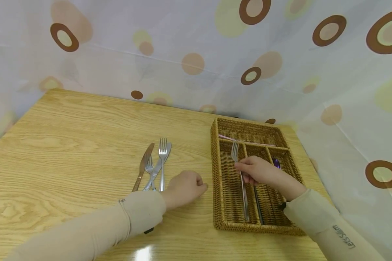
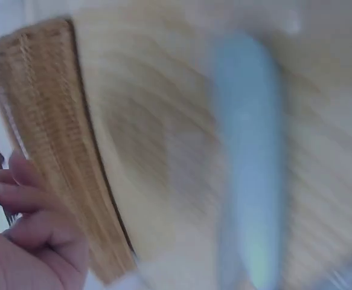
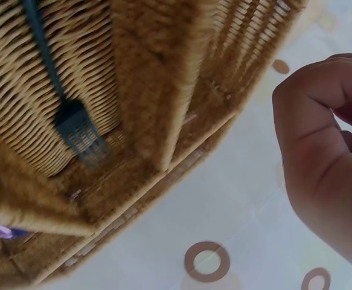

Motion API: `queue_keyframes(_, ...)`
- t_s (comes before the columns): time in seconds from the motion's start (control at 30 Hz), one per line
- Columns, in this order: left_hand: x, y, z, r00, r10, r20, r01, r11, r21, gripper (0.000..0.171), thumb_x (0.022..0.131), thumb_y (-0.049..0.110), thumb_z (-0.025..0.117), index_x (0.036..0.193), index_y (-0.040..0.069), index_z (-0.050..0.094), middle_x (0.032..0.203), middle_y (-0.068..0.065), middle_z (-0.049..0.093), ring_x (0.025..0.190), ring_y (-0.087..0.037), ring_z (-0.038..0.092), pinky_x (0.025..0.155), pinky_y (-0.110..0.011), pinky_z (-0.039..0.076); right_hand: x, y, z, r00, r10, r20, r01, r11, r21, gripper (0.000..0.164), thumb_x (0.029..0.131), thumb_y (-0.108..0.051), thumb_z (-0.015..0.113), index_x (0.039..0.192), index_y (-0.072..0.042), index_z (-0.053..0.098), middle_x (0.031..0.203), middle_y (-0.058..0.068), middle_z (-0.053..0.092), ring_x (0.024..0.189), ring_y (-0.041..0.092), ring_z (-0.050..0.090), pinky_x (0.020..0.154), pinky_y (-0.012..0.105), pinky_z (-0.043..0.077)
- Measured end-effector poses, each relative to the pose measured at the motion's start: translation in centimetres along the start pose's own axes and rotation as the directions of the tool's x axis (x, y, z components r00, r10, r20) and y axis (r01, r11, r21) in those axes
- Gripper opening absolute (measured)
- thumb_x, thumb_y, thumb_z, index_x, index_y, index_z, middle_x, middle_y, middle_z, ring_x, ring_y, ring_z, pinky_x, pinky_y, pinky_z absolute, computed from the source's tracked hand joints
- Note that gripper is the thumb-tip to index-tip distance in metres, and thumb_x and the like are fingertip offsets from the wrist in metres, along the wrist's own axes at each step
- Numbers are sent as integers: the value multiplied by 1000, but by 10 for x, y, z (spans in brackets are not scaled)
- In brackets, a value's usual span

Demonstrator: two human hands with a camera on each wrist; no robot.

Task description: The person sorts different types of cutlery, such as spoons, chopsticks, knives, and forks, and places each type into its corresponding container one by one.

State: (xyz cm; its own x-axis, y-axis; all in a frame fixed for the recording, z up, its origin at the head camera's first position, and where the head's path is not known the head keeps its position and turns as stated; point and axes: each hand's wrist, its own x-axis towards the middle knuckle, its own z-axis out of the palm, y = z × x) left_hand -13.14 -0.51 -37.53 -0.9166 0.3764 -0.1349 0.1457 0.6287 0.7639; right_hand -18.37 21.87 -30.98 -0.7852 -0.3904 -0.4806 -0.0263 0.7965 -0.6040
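My right hand [image 1: 256, 170] pinches a silver fork [image 1: 243, 195] by its neck, tines pointing away, over the left compartment of the woven basket tray [image 1: 217, 203]. Whether the fork's handle touches the tray's bottom I cannot tell. My left hand [image 1: 186, 186] is by the tray's left side, its fingers loosely curled with nothing seen in them. Just left of it lie a larger silver fork [image 1: 162, 156], a smaller fork [image 1: 149, 166], a silver knife [image 1: 156, 169] and a brown-looking knife [image 1: 142, 169], partly overlapping. A light blue handle [image 2: 251, 163] is blurred in the left wrist view.
A dark green fork [image 3: 73, 124] lies in the tray's middle compartment. Something purple [image 1: 276, 163] sits in the right one, and a thin pink utensil [image 1: 228, 137] in the far one. A patterned cloth [image 1: 189, 47] hangs behind the wooden table [image 1: 68, 145].
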Motion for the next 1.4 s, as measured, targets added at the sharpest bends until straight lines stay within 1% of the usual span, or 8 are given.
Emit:
queue_keyframes(0.17,-5,-21,-29,996,-69,-59,80,974,211,47,91,23,54,47,17,37,39,9,31,36,-4,28,34,-16,22,-2,13,-8,999,34,-11,-34,999,1,33,101,-22,37,82,-3,56,57,-2,46,48,10,39,47,25,37)
queue_keyframes(0.23,-5,-28,-40,992,-95,-83,116,945,307,48,91,23,55,46,16,39,39,8,33,35,-4,29,33,-16,22,-3,19,-11,999,47,-19,-47,999,-9,34,101,-23,36,83,-2,56,57,-2,46,48,9,38,46,26,36)
queue_keyframes(0.4,-6,-40,-55,982,-156,-102,186,844,503,40,88,25,61,52,12,47,44,4,42,38,-6,37,35,-17,28,-3,34,-17,997,72,-42,-74,996,-51,35,101,-23,37,85,-1,58,58,-1,48,47,9,38,47,28,36)
queue_keyframes(0.53,-5,-45,-55,980,-184,-73,193,809,555,35,86,25,64,57,10,51,48,2,49,40,-7,44,37,-18,33,-2,45,-20,994,80,-70,-88,988,-130,37,101,-22,37,76,-4,57,57,0,50,46,10,41,48,30,41)
queue_keyframes(0.67,-3,-48,-51,982,-180,-55,179,800,573,34,85,22,64,56,11,51,50,1,50,41,-8,46,38,-18,34,2,54,-19,991,104,-86,-119,972,-205,41,101,-21,37,67,-7,56,54,-1,49,43,10,41,48,30,43)
queue_keyframes(0.87,-1,-48,-47,983,-177,-41,168,795,583,34,85,19,62,53,11,50,47,2,48,39,-7,42,37,-16,30,10,66,-13,987,144,-77,-160,943,-292,39,100,-16,39,71,-2,60,52,2,56,43,9,50,47,29,48)
queue_keyframes(1.13,3,-45,-47,973,-228,-24,211,847,488,36,85,24,63,54,12,50,46,3,46,40,-7,40,37,-16,27,21,73,1,984,168,-53,-175,906,-384,34,98,-9,38,73,0,59,57,8,61,45,14,55,48,30,51)
queue_keyframes(1.4,6,-48,-46,969,-247,-9,222,855,470,37,86,26,61,55,12,47,47,2,45,42,-8,38,38,-17,26,25,73,7,983,174,-51,-178,877,-447,32,99,-7,37,75,-1,57,55,7,56,41,11,49,47,29,49)
